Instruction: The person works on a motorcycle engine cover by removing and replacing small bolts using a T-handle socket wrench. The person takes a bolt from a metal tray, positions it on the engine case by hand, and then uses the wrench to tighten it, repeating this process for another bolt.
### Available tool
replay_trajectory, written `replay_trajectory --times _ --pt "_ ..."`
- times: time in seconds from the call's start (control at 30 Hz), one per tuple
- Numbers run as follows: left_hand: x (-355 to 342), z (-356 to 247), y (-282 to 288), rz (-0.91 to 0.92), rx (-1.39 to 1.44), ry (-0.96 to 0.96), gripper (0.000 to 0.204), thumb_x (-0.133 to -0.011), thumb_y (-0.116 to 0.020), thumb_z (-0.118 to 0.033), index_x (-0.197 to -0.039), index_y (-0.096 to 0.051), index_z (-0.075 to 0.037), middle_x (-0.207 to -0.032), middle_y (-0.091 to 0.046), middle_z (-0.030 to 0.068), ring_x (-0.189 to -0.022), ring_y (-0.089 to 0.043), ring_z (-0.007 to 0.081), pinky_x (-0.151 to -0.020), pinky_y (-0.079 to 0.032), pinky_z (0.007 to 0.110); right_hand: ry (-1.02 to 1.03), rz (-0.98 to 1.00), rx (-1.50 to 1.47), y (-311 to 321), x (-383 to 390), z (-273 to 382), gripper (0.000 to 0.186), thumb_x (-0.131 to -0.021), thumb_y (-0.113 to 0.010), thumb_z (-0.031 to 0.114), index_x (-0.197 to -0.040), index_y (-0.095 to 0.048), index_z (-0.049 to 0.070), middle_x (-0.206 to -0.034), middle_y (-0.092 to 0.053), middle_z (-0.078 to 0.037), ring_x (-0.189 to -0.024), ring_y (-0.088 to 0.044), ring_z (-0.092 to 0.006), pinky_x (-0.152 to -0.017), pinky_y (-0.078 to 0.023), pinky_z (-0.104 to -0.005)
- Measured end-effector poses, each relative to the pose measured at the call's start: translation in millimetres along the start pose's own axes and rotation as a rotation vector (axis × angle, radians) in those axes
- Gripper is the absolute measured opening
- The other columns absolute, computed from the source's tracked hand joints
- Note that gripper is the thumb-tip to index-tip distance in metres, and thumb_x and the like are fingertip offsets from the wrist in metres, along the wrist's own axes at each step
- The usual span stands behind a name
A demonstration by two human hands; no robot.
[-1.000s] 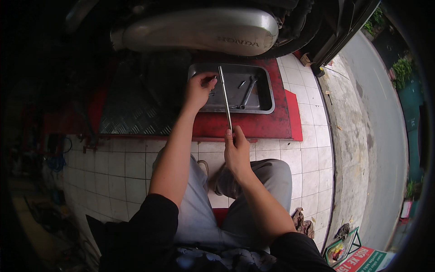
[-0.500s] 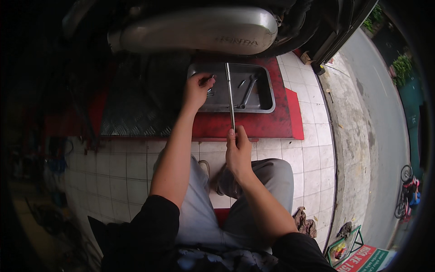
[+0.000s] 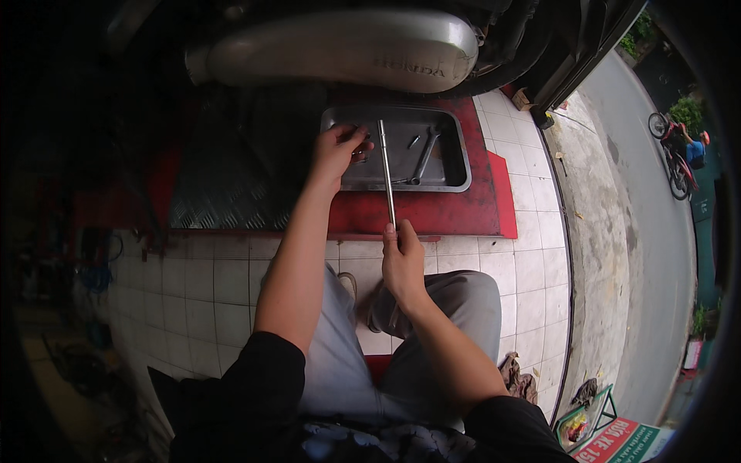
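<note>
My right hand (image 3: 403, 264) is closed around the lower end of a long chrome socket wrench (image 3: 388, 177). Its shaft points away from me, its far end over a metal tray (image 3: 464, 174). My left hand (image 3: 338, 157) hovers over the tray's left side, thumb and fingers bent together around something small and dark that I cannot make out. Inside the tray, right of the shaft, lie a combination wrench (image 3: 424, 160) and a small metal piece (image 3: 414, 141). What lies beneath my left hand is mostly hidden.
The tray rests on a red platform (image 3: 483, 208) with a dark tread plate (image 3: 231, 208) at left. Above it is a motorbike's silver engine cover (image 3: 332, 54). White floor tiles (image 3: 532, 262) reach a kerb and road, where a rider on a motorbike (image 3: 679, 154) passes.
The wrench's far end has dropped slightly nearer to me and shifted left. My left fingers have turned a little over the tray. On the road, the motorbike rider has moved farther up the view.
</note>
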State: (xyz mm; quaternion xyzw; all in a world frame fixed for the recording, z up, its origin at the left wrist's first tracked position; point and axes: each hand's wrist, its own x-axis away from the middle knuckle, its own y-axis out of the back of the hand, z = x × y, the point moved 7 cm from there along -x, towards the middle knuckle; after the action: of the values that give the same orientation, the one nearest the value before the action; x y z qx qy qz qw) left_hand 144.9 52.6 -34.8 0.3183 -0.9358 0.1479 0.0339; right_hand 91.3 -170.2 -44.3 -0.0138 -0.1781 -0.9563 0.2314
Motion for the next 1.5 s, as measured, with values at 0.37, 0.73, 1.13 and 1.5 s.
replay_trajectory --times 0.37,0.73,1.13,1.5 --pt "-2.8 14.8 -9.2 0.062 0.468 0.161 0.012 -0.096 -0.065 -0.014 -0.102 -0.066 -0.004 -0.097 -0.070 0.0065 -0.088 -0.070 0.0141 -0.067 -0.054 0.023 -0.001 0.057 0.051 -0.6 2.8 10.3 0.027 -0.104 -0.045 0.024 -0.102 -0.052 -0.003 -0.075 -0.058 -0.027 -0.071 -0.060 -0.0441 -0.065 -0.044 -0.0471" --pt "9.2 -29.8 -10.2 -0.146 -0.707 -0.652 0.015 -0.090 -0.070 -0.011 -0.103 -0.070 -0.002 -0.090 -0.071 0.0108 -0.079 -0.071 0.0166 -0.066 -0.052 0.030 0.053 -0.044 0.102 8.8 -5.1 2.7 0.030 -0.104 -0.050 0.028 -0.100 -0.055 -0.001 -0.062 -0.049 -0.009 -0.057 -0.043 -0.0136 -0.054 -0.037 -0.0330" --pt "4.1 3.6 -7.6 0.041 0.240 0.049 0.020 -0.095 -0.067 -0.019 -0.108 -0.064 -0.004 -0.099 -0.070 0.0055 -0.094 -0.070 0.0165 -0.071 -0.056 0.024 0.058 -0.071 -0.126 13.4 -0.8 9.6 0.035 -0.105 -0.048 0.030 -0.087 -0.044 0.001 -0.062 -0.048 -0.008 -0.057 -0.043 -0.0140 -0.053 -0.037 -0.0353" --pt "-5.9 6.4 -4.1 -0.006 0.066 -0.046 0.019 -0.094 -0.069 -0.017 -0.107 -0.068 -0.004 -0.098 -0.072 0.0051 -0.086 -0.069 0.0123 -0.069 -0.053 0.022 0.008 0.013 -0.031 5.1 -0.3 12.1 0.027 -0.104 -0.045 0.023 -0.096 -0.049 -0.002 -0.071 -0.055 -0.026 -0.068 -0.057 -0.0445 -0.065 -0.043 -0.0476"
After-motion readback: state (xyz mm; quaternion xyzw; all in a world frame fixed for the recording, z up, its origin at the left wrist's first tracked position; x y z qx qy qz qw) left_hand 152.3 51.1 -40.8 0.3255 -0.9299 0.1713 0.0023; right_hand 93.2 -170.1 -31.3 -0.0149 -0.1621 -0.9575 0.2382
